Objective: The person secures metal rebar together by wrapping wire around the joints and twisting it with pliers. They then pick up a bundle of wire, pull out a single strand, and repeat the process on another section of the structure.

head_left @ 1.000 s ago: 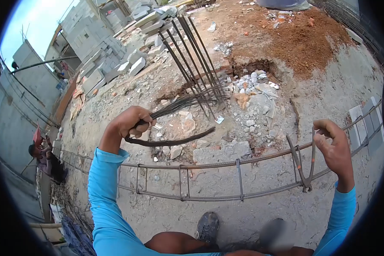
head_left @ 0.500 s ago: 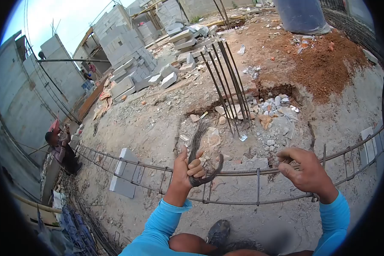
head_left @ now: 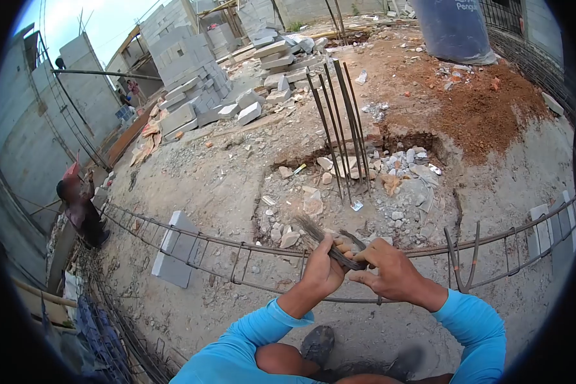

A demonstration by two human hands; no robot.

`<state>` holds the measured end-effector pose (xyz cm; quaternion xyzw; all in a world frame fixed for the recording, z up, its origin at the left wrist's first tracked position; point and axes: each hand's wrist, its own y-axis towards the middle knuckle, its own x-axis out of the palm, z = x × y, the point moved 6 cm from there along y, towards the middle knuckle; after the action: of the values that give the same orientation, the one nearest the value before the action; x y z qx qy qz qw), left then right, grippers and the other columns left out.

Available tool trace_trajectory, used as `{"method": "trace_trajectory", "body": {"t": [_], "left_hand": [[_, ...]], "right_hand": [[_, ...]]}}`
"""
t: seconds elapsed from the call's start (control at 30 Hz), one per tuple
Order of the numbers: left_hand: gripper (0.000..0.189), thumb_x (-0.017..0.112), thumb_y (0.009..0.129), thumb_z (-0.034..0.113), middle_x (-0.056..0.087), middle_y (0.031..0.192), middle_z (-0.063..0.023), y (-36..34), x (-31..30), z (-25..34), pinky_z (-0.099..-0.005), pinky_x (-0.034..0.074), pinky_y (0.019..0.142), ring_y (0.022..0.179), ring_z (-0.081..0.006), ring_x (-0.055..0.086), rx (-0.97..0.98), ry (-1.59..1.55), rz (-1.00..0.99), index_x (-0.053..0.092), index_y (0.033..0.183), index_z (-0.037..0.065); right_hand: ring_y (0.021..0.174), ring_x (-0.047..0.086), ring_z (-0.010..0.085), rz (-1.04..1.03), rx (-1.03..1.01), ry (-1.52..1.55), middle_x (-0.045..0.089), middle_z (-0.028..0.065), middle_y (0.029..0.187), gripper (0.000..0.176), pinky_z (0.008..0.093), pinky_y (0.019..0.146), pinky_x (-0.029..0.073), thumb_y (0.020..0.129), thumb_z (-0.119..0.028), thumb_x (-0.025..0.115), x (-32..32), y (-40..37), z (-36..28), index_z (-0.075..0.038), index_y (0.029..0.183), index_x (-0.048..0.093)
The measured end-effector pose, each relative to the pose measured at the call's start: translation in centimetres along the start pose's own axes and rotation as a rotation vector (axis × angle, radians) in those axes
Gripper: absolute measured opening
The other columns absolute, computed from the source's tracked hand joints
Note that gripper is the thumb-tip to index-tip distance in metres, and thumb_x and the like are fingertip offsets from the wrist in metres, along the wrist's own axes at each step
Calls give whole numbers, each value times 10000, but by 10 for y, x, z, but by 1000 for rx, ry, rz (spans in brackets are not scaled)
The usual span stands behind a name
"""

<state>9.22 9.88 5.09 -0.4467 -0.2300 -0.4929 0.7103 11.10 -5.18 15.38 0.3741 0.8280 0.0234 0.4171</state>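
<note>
My left hand (head_left: pixel 324 270) is closed around a bundle of thin dark wires (head_left: pixel 312 230), whose loose ends fan out up and to the left. My right hand (head_left: pixel 390 270) meets it from the right, its thumb and fingers pinching the bent end of the same bundle. Both hands are over a long rebar cage (head_left: pixel 237 244) that crosses in front of me. Pincers (head_left: pixel 462 262) with two dark handles stand upright at the cage, right of my right hand.
Upright rebar rods (head_left: pixel 344 128) rise from a rubble-filled pit ahead. Pale blocks (head_left: pixel 176 251) support the cage. A person (head_left: pixel 83 208) is at the far left. Stacked blocks (head_left: pixel 192 77), reddish soil (head_left: pixel 486 115) and a blue tank (head_left: pixel 451 29) lie farther back.
My right hand has moved left to the wire bundle and closed on it. My left hand has shifted right and tilted the bundle. The pincers' handles now show fully.
</note>
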Motion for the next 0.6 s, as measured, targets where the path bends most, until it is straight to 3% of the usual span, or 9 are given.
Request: {"method": "trace_trajectory", "body": {"t": [0.07, 0.3, 0.37, 0.47, 0.6], "left_hand": [[365, 433, 1069, 384, 621, 866, -83, -2, -3, -1, -356, 532, 733, 758, -217, 624, -4, 34, -7, 547, 1046, 38], [467, 439, 1059, 435, 634, 898, -93, -11, 18, -4, -317, 525, 697, 714, -183, 613, 82, 281, -47, 545, 1138, -13], [456, 454, 1052, 441, 634, 804, -90, -9, 25, -1, -311, 498, 581, 624, -155, 585, 158, 383, -58, 525, 1131, -2], [489, 472, 1042, 466, 619, 785, -70, -8, 24, -4, -267, 418, 517, 573, -118, 524, 114, 500, -135, 529, 1150, -7], [511, 493, 1028, 492, 609, 786, -56, -8, 24, -12, -245, 349, 477, 534, -97, 464, 63, 557, -159, 536, 1155, -2]], "right_hand": [[799, 593, 298, 8, 5, 119, 605, 121, 848, 361, 409, 693, 494, 778, -262, 836, 2, -1, 2, -36, 1032, 715], [732, 610, 252, 4, 89, 198, 634, 114, 815, 304, 381, 656, 488, 771, -245, 847, -4, -6, 4, -19, 935, 727], [696, 612, 265, 30, 248, 359, 638, 121, 805, 266, 395, 628, 493, 777, -216, 843, -9, -11, 11, -16, 901, 718], [661, 602, 198, 38, 212, 267, 649, 86, 732, 220, 357, 609, 472, 756, -188, 855, -18, -14, 13, -20, 822, 729], [644, 605, 216, 47, 123, 199, 617, 102, 710, 179, 379, 573, 458, 762, -143, 838, -21, -18, 18, -15, 774, 714]]}}
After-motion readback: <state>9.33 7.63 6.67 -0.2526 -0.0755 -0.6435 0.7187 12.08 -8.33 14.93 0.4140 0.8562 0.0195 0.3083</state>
